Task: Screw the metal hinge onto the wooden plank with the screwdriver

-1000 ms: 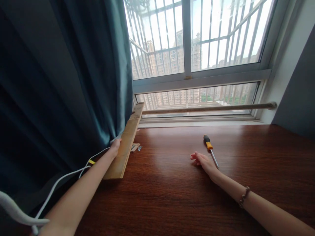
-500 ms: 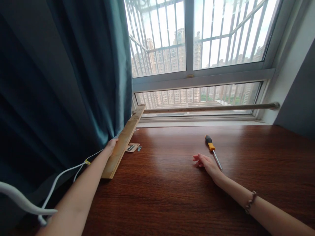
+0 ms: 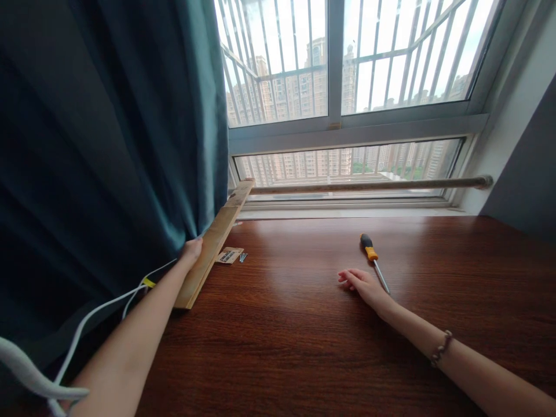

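Slanting toward one o'clock, a wooden plank [image 3: 216, 231] is gripped near its nine o'clock edge by the left hand [image 3: 191, 252], whose fingers are partly hidden. The plank is seen at eight o'clock in the view. Just beside its three o'clock edge, a printed card [image 3: 230, 255] and thin metal fasteners [image 3: 243, 258] are laid on the bench [image 3: 278, 324]. At four o'clock, the right hand [image 3: 364, 285] is held loosely half-curled, with a screwdriver [image 3: 371, 253] placed close by at its one o'clock.
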The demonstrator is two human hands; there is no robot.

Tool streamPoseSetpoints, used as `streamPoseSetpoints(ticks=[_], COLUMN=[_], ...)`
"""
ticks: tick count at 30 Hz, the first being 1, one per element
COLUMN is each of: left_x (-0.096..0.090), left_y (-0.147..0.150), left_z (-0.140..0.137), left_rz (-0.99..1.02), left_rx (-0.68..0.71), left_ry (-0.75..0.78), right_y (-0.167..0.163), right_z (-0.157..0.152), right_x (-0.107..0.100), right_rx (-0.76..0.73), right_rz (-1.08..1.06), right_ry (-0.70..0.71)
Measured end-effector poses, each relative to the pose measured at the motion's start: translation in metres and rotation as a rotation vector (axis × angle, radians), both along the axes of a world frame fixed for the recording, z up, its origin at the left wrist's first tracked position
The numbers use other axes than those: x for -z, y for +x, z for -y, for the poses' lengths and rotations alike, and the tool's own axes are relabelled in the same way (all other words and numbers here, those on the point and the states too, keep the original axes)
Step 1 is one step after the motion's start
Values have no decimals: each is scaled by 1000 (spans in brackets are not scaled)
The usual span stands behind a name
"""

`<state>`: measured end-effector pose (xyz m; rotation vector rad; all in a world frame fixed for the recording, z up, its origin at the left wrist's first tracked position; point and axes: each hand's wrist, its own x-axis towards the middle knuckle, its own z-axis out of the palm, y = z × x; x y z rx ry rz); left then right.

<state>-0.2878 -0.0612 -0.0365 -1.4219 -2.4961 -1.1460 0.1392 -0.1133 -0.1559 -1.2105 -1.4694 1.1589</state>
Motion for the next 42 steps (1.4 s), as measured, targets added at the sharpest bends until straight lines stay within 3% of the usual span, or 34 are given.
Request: streamPoseSetpoints(ticks=[3, 5, 7, 10, 12, 15, 18, 21, 26, 29, 31, 34, 38, 42], left_x=[23, 34, 41, 49, 56, 71, 83, 84, 72, 73, 78, 86, 84, 75], left_y=[-19, -17, -3, 34, 66, 115, 160, 196, 224, 217, 207, 189, 156, 108], left_z=[-3, -9, -13, -9, 1, 22, 42, 58, 70, 73, 75, 79, 72, 50], left_rz=[-60, -164, -366, -716, -849, -944, -903, -777, -761, -809, -817, -701, -401, -366], left_rx=[-117, -121, -47, 181, 368, 705, 1010, 1143, 1117, 1170, 1220, 1186, 856, 599], left_ry=[-38, 0, 76, 177, 173, 89, -22, 42, 215, 310, 333, 249, 33, -174], right_y=[12, 25, 39, 56, 63, 70, 68, 53, 7, -8, -9, -5, -1, -5], right_z=[-5, -8, -11, -15, -19, -24, -26, -19, 16, 32, 36, 33, 24, 19], right_x=[-11, -20, -28, -32, -29, -21, -20, -28, -43, -48, -49, -48, -38, -22], right_rx=[19, 137, 300, 475, 473, 396, 334, 202, -222, -510, -597, -589, -437, -390], right_rz=[285, 478, 723, 1101, 1124, 995, 869, 709, 377, 65, -8, -105, -237, -224], right_ry=[78, 146, 191, 204, 135, 42, 62, 84, -8, -172, -221, -291, -340, -331])
